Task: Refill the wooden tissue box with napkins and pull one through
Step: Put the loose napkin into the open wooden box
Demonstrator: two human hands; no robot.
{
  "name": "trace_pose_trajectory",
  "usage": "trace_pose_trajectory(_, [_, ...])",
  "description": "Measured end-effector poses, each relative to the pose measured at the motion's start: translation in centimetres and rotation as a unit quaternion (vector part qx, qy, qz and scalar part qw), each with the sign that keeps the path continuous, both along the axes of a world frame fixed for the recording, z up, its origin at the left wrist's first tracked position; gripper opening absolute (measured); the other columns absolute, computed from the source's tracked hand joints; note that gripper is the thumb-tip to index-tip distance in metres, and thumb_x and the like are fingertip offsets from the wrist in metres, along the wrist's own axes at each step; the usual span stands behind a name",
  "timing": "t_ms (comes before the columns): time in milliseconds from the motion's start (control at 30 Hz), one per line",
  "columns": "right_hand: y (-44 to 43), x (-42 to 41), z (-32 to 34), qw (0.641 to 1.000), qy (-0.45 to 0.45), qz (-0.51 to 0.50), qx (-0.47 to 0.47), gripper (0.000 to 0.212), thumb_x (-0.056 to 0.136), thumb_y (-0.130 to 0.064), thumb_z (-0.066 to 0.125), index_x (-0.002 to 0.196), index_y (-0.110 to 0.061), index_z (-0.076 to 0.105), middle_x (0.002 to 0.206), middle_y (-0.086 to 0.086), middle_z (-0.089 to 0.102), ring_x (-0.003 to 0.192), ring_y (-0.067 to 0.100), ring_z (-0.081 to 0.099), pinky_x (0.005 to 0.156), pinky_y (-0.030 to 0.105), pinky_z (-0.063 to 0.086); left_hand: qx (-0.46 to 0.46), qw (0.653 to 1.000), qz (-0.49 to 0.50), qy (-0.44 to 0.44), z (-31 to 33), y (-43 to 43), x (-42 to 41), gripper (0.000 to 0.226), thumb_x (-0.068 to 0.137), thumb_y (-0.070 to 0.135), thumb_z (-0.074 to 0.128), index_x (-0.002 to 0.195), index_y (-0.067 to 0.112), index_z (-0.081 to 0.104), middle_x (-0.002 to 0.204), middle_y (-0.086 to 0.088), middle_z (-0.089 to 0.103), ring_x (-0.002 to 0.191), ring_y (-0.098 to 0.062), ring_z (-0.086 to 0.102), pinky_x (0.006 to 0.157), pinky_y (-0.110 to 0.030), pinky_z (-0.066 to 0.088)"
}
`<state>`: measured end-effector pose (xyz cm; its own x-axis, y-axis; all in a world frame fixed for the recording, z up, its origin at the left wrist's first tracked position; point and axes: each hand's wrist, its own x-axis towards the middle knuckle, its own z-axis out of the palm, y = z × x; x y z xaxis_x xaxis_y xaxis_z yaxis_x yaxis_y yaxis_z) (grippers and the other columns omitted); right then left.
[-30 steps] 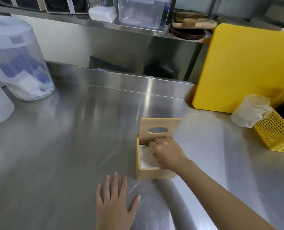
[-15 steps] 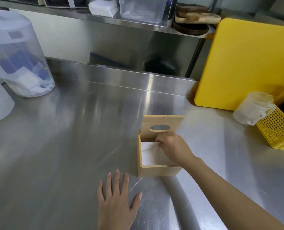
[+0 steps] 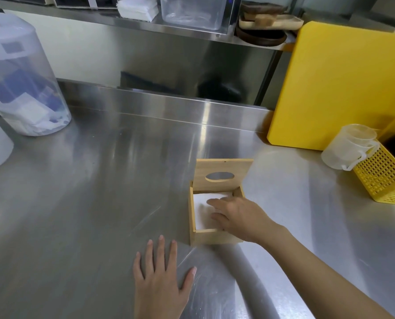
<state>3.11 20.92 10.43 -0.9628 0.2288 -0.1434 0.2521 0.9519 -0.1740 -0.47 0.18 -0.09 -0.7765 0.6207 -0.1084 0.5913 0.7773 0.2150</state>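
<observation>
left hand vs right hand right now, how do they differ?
The left hand lies flat on the steel counter, fingers spread, touching nothing else. The right hand reaches into the open wooden tissue box, fingers on the white napkins. Both are bare, palm down.

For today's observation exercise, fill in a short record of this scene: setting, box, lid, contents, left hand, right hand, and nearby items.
setting: steel counter
box: wooden tissue box, open at the top
lid: lid standing upright at the box's far side, oval slot empty
contents: white napkins lying flat inside
left hand: left hand flat on the counter, empty
right hand: right hand reaching into the box, fingers on the napkins
nearby items: yellow cutting board; yellow basket; clear container
</observation>
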Motion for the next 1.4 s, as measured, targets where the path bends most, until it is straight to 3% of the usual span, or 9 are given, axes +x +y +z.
trace_pose_trajectory(100, [0.0, -0.4, 0.4, 0.995, -0.09, 0.0, -0.051, 0.033, 0.1, -0.028, 0.034, 0.128, -0.017, 0.049, 0.115, 0.013, 0.065, 0.102, 0.033, 0.058, 0.076, 0.038, 0.047, 0.003, 1.0, 0.0, 0.002, -0.2, 0.0, 0.0, 0.071, 0.085, 0.064, 0.018, 0.123, 0.015, 0.052, 0.129, -0.016, 0.059, 0.124, -0.034, 0.04, 0.1, -0.054, 0.031])
trace_pose_trajectory(267, [0.2, -1.5, 0.4, 0.981, -0.182, 0.004, -0.069, 0.039, 0.097, -0.027, 0.038, 0.137, -0.023, 0.039, 0.139, 0.005, 0.049, 0.12, 0.03, 0.05, 0.096, 0.039, 0.042, -0.009, 1.0, 0.001, -0.002, 0.1, 0.1, 0.1, 0.074, 0.085, 0.064, 0.016, 0.121, 0.014, 0.057, 0.129, -0.016, 0.059, 0.122, -0.036, 0.047, 0.1, -0.054, 0.031])
trace_pose_trajectory(400, [0.0, -2.6, 0.2, 0.981, -0.188, -0.006, -0.037, 0.053, 0.093, -0.024, 0.047, 0.141, -0.037, 0.027, 0.143, 0.01, 0.04, 0.124, 0.033, 0.044, 0.094, 0.047, 0.047, -0.014, 1.0, 0.0, -0.004, 0.1, 0.1, 0.1, 0.074, 0.085, 0.064, 0.016, 0.121, 0.014, 0.057, 0.129, -0.016, 0.059, 0.122, -0.037, 0.048, 0.1, -0.054, 0.031])
trace_pose_trajectory(500, [-0.1, -3.2, -0.2, 0.981, -0.191, -0.006, -0.012, 0.067, 0.092, -0.024, 0.048, 0.144, -0.043, 0.011, 0.143, 0.011, 0.037, 0.119, 0.033, 0.048, 0.088, 0.043, 0.048, -0.011, 1.0, 0.0, -0.003, 0.0, 0.1, 0.0, 0.074, 0.085, 0.064, 0.016, 0.122, 0.015, 0.057, 0.129, -0.016, 0.058, 0.124, -0.034, 0.041, 0.1, -0.054, 0.03])
trace_pose_trajectory(700, [-0.6, -4.2, -0.5, 0.966, -0.256, 0.001, 0.032, 0.057, 0.092, -0.026, 0.049, 0.142, -0.033, 0.022, 0.123, 0.014, 0.051, 0.105, 0.033, 0.054, 0.071, 0.037, 0.045, -0.016, 1.0, 0.0, -0.01, 0.1, 0.1, 0.0, 0.075, 0.085, 0.065, 0.015, 0.122, 0.015, 0.057, 0.13, -0.015, 0.058, 0.125, -0.034, 0.04, 0.101, -0.054, 0.028])
trace_pose_trajectory(800, [-0.9, -4.4, 0.4, 0.971, -0.24, -0.003, -0.002, 0.049, 0.09, -0.03, 0.052, 0.137, -0.024, 0.036, 0.098, 0.009, 0.057, 0.091, 0.029, 0.055, 0.062, 0.032, 0.039, -0.026, 1.0, 0.0, -0.018, 0.2, 0.1, 0.0, 0.077, 0.085, 0.065, 0.013, 0.121, 0.015, 0.058, 0.129, -0.015, 0.058, 0.124, -0.035, 0.044, 0.101, -0.053, 0.028])
trace_pose_trajectory(967, [-1.0, -4.4, -0.4, 0.982, -0.186, 0.002, 0.032, 0.045, 0.092, -0.035, 0.047, 0.136, -0.028, 0.038, 0.12, 0.009, 0.06, 0.107, 0.031, 0.058, 0.077, 0.037, 0.045, -0.029, 0.999, 0.003, -0.027, 0.4, 0.2, -0.1, 0.077, 0.085, 0.065, 0.012, 0.122, 0.015, 0.058, 0.13, -0.015, 0.058, 0.123, -0.037, 0.047, 0.101, -0.053, 0.027])
trace_pose_trajectory(1233, [-1.0, -4.5, -0.8, 0.98, -0.199, -0.01, -0.011, 0.06, 0.092, -0.036, 0.05, 0.144, -0.031, 0.021, 0.132, 0.009, 0.053, 0.116, 0.032, 0.052, 0.076, 0.036, 0.041, -0.041, 0.999, 0.001, -0.025, 0.7, 0.0, 0.1, 0.076, 0.086, 0.063, 0.013, 0.123, 0.015, 0.058, 0.13, -0.015, 0.058, 0.122, -0.038, 0.051, 0.1, -0.053, 0.029])
trace_pose_trajectory(1400, [-0.7, -4.3, -1.0, 0.981, -0.19, -0.015, -0.019, 0.054, 0.09, -0.037, 0.048, 0.141, -0.036, 0.027, 0.13, 0.007, 0.056, 0.112, 0.031, 0.054, 0.078, 0.036, 0.044, -0.034, 0.998, 0.0, -0.045, 1.1, -0.1, 0.1, 0.075, 0.086, 0.064, 0.014, 0.122, 0.016, 0.058, 0.13, -0.014, 0.058, 0.123, -0.036, 0.049, 0.102, -0.052, 0.027])
